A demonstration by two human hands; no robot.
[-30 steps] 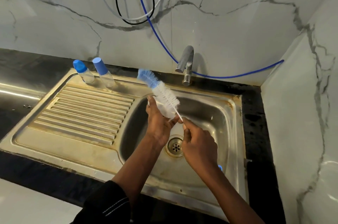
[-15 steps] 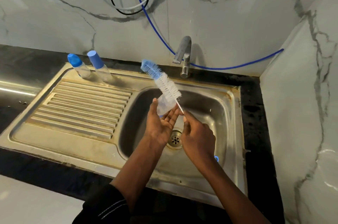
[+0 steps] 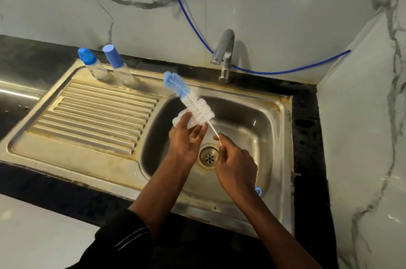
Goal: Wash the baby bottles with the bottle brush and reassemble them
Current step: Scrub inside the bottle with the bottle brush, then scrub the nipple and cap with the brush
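Over the sink basin, my left hand holds a clear, capless baby bottle, mostly hidden behind its fingers. My right hand pinches the thin white handle of a bottle brush. The brush's white and blue bristle head is outside the bottle, slanting up and to the left above it. Two capped baby bottles stand at the back of the drainboard, one with a blue domed cap and one with a pale blue cap.
A chrome tap rises behind the basin, no water running. The ribbed drainboard lies to the left. A drain sits between my hands. A small blue ring lies in the basin's front right. Cables and a blue hose hang on the marble wall.
The brush has drawn a little further out and to the left of the bottle. My left hand's fingers have loosened around the bottle. The camera view has shifted slightly.
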